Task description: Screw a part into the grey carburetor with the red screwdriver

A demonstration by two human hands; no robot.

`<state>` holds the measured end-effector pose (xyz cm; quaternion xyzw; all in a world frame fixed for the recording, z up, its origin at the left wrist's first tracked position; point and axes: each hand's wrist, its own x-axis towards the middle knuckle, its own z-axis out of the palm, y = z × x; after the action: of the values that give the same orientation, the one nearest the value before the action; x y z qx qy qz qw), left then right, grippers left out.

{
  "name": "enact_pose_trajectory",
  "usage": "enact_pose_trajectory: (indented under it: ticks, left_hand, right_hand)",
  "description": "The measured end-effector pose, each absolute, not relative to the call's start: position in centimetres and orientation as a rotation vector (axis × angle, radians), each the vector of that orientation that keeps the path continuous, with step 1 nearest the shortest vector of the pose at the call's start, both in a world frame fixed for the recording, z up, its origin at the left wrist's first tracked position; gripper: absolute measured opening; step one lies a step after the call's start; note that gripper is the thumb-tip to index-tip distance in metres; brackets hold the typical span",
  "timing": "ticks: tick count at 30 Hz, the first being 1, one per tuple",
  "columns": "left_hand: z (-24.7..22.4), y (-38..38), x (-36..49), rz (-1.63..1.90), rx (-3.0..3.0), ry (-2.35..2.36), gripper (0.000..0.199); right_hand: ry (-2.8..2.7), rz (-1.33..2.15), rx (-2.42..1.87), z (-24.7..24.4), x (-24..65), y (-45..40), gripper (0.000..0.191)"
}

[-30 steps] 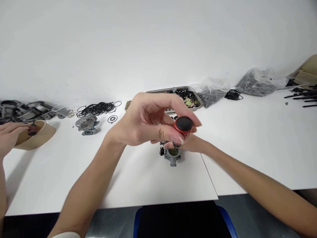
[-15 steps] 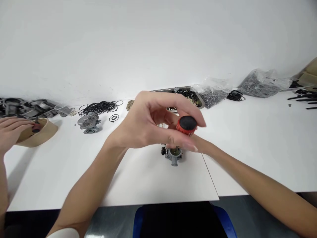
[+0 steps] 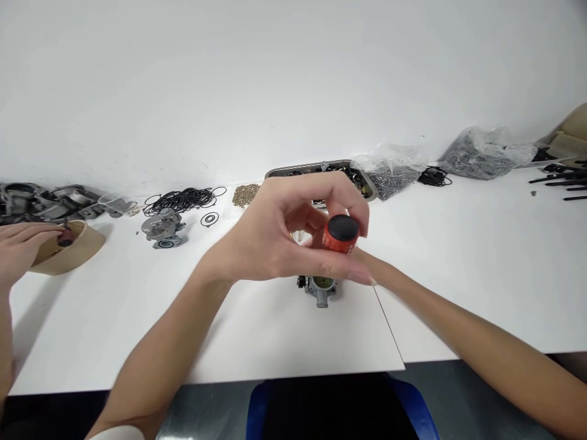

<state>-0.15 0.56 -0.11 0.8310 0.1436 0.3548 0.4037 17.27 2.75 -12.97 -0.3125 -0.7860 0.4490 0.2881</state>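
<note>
No text, label, brand, number or sign can be read on anything here.

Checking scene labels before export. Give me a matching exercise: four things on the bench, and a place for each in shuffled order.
Things:
1. screwdriver
2. metal tray
3. black rubber rings
4. beige bowl

Places:
A. far left, by another person's hand
B. at the wall, behind the left hand
C. gripped in the left hand
D. left of the small brass bits

Pairs: 1-C, 2-B, 3-D, 4-A
</note>
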Motion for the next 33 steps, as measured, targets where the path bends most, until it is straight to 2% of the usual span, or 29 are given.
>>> enact_pose_trajectory:
  ticks: [7, 13, 19, 24, 30, 33]
  left_hand:
    - [-1.1, 1.6, -0.1, 0.946, 2.001, 0.435, 0.028]
    - [-0.8, 1.6, -0.7, 0.896, 1.977, 0.334, 0.036]
    - [-0.9, 1.8, -0.5, 0.99, 1.995, 0.355, 0.018]
    - [-1.1, 2.0, 0.0, 1.101, 2.042, 0.391, 0.017]
    - [-1.5, 2.3, 0.2, 1.107, 1.957, 0.399, 0.034]
    - [-2.3, 2.7, 0.7, 1.081, 1.947, 0.315, 0.033]
  right_hand:
    - [-2.031, 1.336, -0.78, -12.9, 17.0, 2.5, 0.032]
    - [-1.975, 1.377, -0.752, -12.9, 16.9, 2.5, 0.026]
    - [-1.974, 1.365, -0.795, -13.2, 17.0, 2.5, 0.033]
    - [-2.078, 1.46, -0.719, -13.1, 18.0, 3.1, 0.038]
    - [-2.036, 1.678, -0.581, -13.3, 18.5, 3.5, 0.045]
    - [-2.027, 1.682, -0.58, -13.2, 18.3, 3.4, 0.042]
